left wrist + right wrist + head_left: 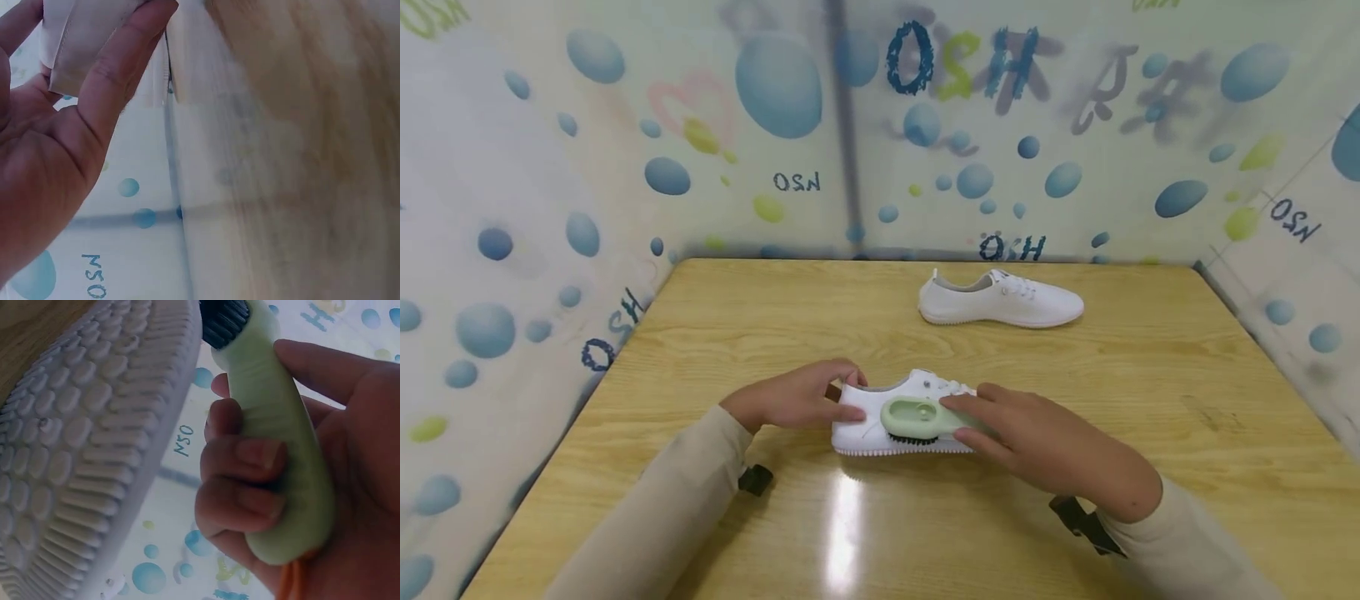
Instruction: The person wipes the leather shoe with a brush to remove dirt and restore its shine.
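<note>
A white lace-up shoe is low over the middle of the table, its toe partly behind my right hand. My left hand grips the heel, thumb on the near side and fingers at the opening; the left wrist view has the heel between thumb and fingers. With my right hand I hold a pale green shoe brush, its black bristles against the shoe's near side. In the right wrist view, fingers wrap the brush handle, an orange cord hangs from its end, and the studded sole faces the camera.
A second white shoe stands upright near the table's back edge, toe to the right. The wooden table is bounded by patterned walls at the back and sides. Black straps show at both wrists.
</note>
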The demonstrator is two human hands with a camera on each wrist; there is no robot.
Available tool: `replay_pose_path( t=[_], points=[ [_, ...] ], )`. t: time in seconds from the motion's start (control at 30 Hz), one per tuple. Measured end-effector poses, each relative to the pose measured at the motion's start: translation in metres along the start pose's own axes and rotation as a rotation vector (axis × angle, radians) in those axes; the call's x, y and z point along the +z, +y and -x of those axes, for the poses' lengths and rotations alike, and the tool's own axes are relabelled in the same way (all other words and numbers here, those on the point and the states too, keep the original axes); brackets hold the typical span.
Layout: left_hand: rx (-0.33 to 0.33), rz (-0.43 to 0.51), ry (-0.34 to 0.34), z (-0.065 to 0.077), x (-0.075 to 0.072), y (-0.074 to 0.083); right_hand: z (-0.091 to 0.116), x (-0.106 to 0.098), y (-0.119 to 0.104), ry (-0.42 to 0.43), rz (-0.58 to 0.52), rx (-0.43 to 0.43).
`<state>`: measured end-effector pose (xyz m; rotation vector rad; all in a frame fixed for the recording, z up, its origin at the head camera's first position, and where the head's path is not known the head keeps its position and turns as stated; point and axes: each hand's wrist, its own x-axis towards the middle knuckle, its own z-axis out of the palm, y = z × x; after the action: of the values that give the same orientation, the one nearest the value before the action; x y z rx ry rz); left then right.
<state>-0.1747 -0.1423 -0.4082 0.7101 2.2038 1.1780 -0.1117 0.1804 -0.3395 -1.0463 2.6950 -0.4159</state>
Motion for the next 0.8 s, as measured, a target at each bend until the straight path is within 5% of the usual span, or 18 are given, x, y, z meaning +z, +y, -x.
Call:
replay_pose_path(
  t=[0.2,0.4,0.8],
  points=[
    [-0.081,-0.079,0.011,0.010,0.004,0.005,-0.007,0.007,0.002,0.020,-0.006,0.002],
    [-0.048,-0.197,0.024,0.013,0.010,0.010,-0.011,0.013,0.002,0.047,0.008,0.014],
    [-0.014,-0.050,-0.030,0.009,0.006,0.001,-0.043,0.033,-0.015,0.149,0.099,-0.091]
  ],
)
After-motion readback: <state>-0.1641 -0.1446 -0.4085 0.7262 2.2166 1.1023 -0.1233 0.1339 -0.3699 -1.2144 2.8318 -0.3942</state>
